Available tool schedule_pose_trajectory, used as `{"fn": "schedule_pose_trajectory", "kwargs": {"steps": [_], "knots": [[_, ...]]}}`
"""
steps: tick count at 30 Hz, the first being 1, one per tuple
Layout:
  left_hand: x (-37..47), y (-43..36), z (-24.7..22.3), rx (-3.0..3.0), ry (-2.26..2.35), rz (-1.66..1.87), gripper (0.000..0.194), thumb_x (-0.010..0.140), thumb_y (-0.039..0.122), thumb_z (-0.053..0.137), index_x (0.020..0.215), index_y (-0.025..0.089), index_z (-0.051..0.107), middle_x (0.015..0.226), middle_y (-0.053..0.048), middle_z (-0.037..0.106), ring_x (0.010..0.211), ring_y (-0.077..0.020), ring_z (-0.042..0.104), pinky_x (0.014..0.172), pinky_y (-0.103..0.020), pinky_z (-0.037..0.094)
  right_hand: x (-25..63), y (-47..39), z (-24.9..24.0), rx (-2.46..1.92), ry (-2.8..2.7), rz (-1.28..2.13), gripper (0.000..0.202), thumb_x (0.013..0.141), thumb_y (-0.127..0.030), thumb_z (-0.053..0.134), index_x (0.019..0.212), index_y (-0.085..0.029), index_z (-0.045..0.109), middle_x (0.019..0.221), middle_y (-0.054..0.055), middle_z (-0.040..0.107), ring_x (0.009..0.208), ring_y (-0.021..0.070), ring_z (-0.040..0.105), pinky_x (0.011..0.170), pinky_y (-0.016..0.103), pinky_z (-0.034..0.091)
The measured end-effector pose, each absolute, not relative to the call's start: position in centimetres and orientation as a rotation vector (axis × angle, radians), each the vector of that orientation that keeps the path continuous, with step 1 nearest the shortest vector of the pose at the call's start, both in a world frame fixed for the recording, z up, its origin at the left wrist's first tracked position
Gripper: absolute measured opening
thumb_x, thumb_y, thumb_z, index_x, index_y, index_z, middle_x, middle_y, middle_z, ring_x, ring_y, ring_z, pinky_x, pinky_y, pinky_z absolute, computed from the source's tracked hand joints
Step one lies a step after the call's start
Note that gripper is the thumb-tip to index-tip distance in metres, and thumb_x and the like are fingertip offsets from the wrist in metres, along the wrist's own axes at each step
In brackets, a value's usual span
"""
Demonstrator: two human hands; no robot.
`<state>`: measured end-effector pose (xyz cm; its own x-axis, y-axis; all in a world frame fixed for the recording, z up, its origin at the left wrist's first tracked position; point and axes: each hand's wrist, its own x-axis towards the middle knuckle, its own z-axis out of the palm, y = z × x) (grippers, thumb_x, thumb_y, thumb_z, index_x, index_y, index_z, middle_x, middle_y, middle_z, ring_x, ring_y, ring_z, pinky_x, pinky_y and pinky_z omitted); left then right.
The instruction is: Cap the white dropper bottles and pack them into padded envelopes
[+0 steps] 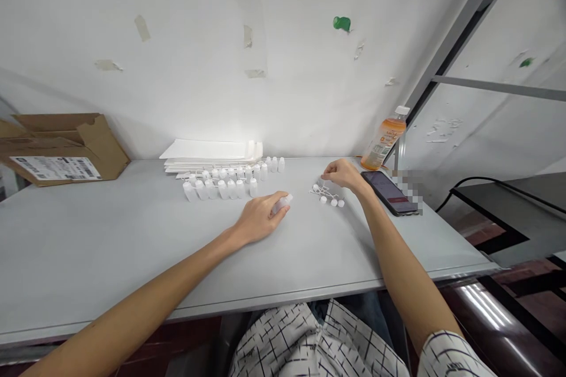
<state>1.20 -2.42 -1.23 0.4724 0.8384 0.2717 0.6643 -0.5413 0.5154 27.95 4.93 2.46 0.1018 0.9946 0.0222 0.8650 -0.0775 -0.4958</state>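
The small white bottle is in your left hand, low over the middle of the table, its top pointing away from you and to the right. Your thumb and fingers close around its sides, leaving the tip exposed. Across from it, your right hand reaches to the far edge of a loose cluster of white caps, some with thin strips attached. Its fingertips are drawn narrowly together (whether they pinch a cap, you cannot tell from this angle).

Beyond your left hand, to its left, more small white bottles stand in rough rows, and a few others are set near the wall. Just behind the rows lies a stack of flat white sheets or packets. Farther left, near the back, sits an open cardboard box with a printed label facing you. To the right of your right hand, a dark phone lies face up, and behind it a capped bottle of orange drink leans near the corner.
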Motion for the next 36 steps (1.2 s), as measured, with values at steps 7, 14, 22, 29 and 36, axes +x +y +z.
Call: {"fn": "schedule_pose_trajectory", "kwargs": {"steps": [7,14,22,29,36], "knots": [[1.1,-2.4,-1.2,2.354,1.258,0.716,0.037,0.094,0.041,0.044,0.120,0.021,0.061,0.075,0.000,0.065,0.065,-0.0174,0.059,0.062,-0.028,0.039,28.6,5.3,1.7,-1.831,-1.726,0.522,0.011,0.066,-0.023,0.069,0.075,-0.015,0.069,0.066,0.005,0.072,0.067,0.0172,0.066,0.054,0.022,0.043],[1.1,-2.3,-1.4,2.355,1.247,0.721,0.037,0.093,0.041,0.044,0.120,0.021,0.061,0.075,0.000,0.064,0.065,-0.0171,0.058,0.062,-0.028,0.038,28.7,5.7,1.2,-1.668,-1.666,0.580,0.009,0.065,-0.019,0.071,0.071,-0.013,0.066,0.058,0.005,0.068,0.058,0.0158,0.064,0.051,0.021,0.045],[1.2,-2.3,-1.3,2.355,1.241,0.712,0.036,0.094,0.040,0.045,0.121,0.022,0.060,0.077,0.000,0.066,0.065,-0.0170,0.059,0.062,-0.028,0.038,28.6,5.6,1.7,-1.515,-1.501,0.616,0.017,0.065,-0.012,0.062,0.080,-0.011,0.070,0.071,0.007,0.069,0.060,0.0139,0.061,0.046,0.021,0.048],[1.1,-2.4,-1.2,2.369,1.239,0.706,0.036,0.094,0.039,0.046,0.122,0.021,0.060,0.074,0.000,0.065,0.064,-0.0167,0.059,0.061,-0.027,0.038,28.4,5.5,2.0,-1.408,-1.472,0.615,0.020,0.069,-0.011,0.058,0.085,-0.011,0.071,0.072,0.006,0.068,0.057,0.0123,0.061,0.045,0.020,0.049],[1.2,-2.5,-1.0,2.382,1.244,0.695,0.034,0.094,0.038,0.047,0.121,0.022,0.061,0.076,0.000,0.066,0.065,-0.0164,0.060,0.061,-0.027,0.038,28.7,5.6,1.5,-1.560,-1.480,0.628,0.024,0.063,-0.006,0.066,0.086,-0.009,0.069,0.064,0.006,0.069,0.047,0.0137,0.060,0.043,0.024,0.050]]}}
